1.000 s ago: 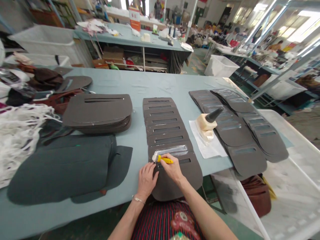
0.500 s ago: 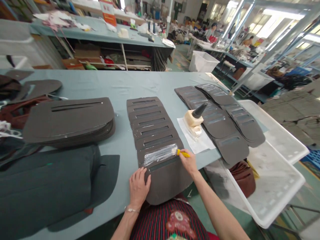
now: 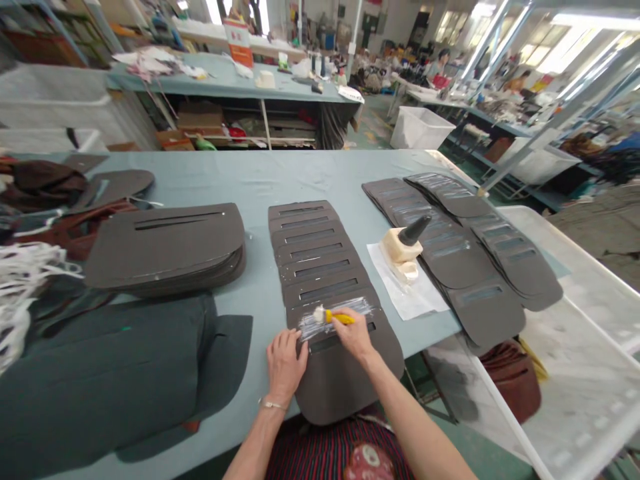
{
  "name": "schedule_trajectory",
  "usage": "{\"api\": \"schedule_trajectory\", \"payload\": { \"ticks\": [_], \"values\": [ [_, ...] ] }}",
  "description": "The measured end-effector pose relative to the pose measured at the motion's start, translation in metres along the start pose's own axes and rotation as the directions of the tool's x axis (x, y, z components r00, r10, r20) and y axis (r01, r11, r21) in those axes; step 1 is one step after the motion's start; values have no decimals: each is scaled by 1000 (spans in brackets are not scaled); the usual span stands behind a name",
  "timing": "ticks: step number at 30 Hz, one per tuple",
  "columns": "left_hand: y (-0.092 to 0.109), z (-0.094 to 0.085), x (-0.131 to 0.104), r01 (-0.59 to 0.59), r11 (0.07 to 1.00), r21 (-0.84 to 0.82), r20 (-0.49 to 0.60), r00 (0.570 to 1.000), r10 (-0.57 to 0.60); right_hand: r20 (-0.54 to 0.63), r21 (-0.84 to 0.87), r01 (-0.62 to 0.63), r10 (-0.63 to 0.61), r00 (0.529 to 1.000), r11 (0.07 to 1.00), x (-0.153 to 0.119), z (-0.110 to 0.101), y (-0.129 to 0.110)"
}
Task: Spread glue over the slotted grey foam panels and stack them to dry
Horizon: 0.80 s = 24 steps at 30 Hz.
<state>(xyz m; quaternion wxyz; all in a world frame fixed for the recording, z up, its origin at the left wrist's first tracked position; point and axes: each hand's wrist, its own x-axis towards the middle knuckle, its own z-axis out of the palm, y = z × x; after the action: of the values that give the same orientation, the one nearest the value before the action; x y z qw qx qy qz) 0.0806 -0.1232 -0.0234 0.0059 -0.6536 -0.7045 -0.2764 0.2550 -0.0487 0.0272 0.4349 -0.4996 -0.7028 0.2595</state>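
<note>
My right hand is closed on a yellow-handled brush, its pale bristles on a white smeared strip of a dark panel. The overlapping dark panels with slots form a column in front of me. At their left edge, my left hand lies with fingers apart, touching the border of the nearest panels. Right of the column, a cream bottle with a black cone top rests on a white sheet. Farther right lie more overlapping smeared panels.
A stack of dark panels lies on the left, behind a dark green fabric piece. White bins stand beyond the table's right edge. Another table is behind, and people sit far off at the back right.
My right hand has moved the brush leftward along the smeared strip, closer to my left hand. The camera view has shifted somewhat. My left hand stays at the panels' edge.
</note>
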Motion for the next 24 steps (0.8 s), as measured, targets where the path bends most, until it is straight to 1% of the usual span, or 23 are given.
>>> {"api": "schedule_trajectory", "payload": {
  "ticks": [2,3,4,5,6,7,10,11,12,13,14,15,16,19,20,21,22,24],
  "values": [
    [0,0,0,9,1000,-6,0,1000,-9,-105,-49,-68,62,993,997,10,-41,24],
    [0,0,1,21,1000,-14,3,1000,-21,-170,-80,-107,92,981,991,16,-58,31],
    [0,-1,3,37,999,-23,7,999,-37,-222,-104,-135,109,969,985,22,-68,35],
    [0,-1,8,57,998,-31,7,998,-57,-254,-118,-146,113,961,982,28,-71,34],
    [-1,-1,13,76,996,-38,1,997,-76,-263,-122,-139,103,959,983,33,-64,28],
    [-1,-1,20,90,995,-40,-12,996,-91,-241,-114,-110,79,967,987,37,-50,18],
    [-5,0,41,90,996,-11,-52,995,-90,-85,-53,32,-37,996,998,45,18,-18],
    [-6,1,47,80,997,10,-46,996,-79,-41,-37,68,-69,997,997,48,38,-25],
    [-7,1,51,70,997,32,-32,997,-69,-3,-28,93,-93,996,995,51,52,-28],
    [-8,2,54,63,997,52,-16,998,-62,19,-27,101,-101,995,994,55,59,-26],
    [-8,2,56,59,996,68,-2,998,-59,21,-36,94,-93,995,995,61,57,-19],
    [-8,3,56,58,995,79,5,998,-59,7,-51,74,-74,997,996,67,48,-8],
    [-8,3,56,59,994,88,8,998,-60,-27,-70,45,-47,999,997,73,32,6],
    [-5,2,55,70,992,103,4,998,-70,-168,-139,-80,56,984,987,91,-23,48],
    [-4,2,55,73,991,108,2,997,-73,-202,-167,-116,81,976,979,96,-37,58],
    [-3,1,56,75,991,115,1,997,-76,-222,-197,-137,92,971,971,99,-45,63],
    [-2,1,56,76,990,121,2,997,-77,-231,-224,-145,93,969,964,100,-50,66],
    [0,-1,56,75,988,136,6,997,-77,-241,-243,-152,92,966,958,99,-52,63]
  ]
}}
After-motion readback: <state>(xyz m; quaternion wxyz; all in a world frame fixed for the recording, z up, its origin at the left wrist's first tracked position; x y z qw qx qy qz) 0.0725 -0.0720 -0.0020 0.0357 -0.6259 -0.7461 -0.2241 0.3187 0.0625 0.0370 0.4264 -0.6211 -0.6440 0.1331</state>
